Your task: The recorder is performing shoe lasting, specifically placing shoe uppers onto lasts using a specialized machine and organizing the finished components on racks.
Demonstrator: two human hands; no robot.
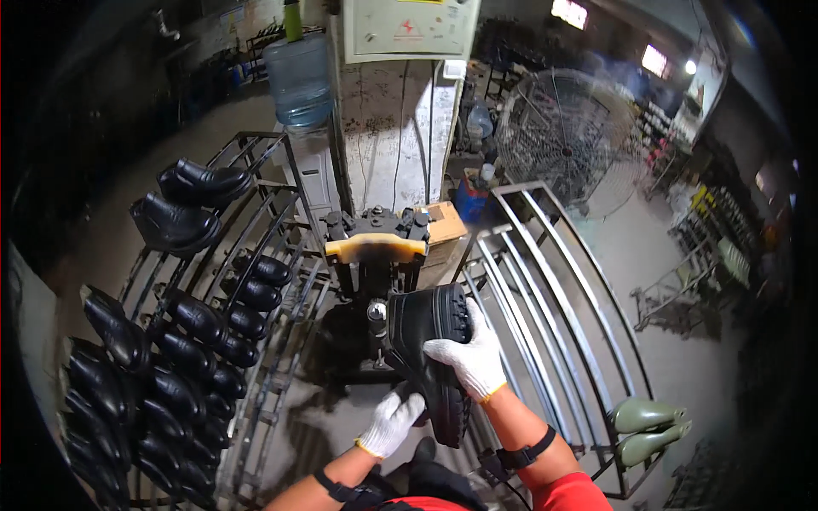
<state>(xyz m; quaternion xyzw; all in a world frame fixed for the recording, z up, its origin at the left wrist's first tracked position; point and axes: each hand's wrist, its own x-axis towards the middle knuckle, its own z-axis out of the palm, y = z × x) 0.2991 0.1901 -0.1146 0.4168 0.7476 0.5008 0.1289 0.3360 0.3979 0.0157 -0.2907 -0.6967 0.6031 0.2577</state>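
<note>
A black boot (417,328) with a thick lugged sole is held up in front of me, its sole turned to the right. My right hand (473,359), in a white knit glove, grips it across the sole side, with the thumb over the upper. Lower down, my left hand (392,423), gloved the same way, closes on the boot's left side; some of its fingertips are hidden. Just beyond the boot stands a dark machine (375,281) with a yellow curved pad (375,248) on top.
At left, a metal rack (290,170) carries many black boots (192,315). A barred metal rack (545,255) stands at right, with two green shoe lasts (643,426) on its near end. Behind are a pillar (383,136), a water dispenser bottle (298,81) and a large caged fan (567,140).
</note>
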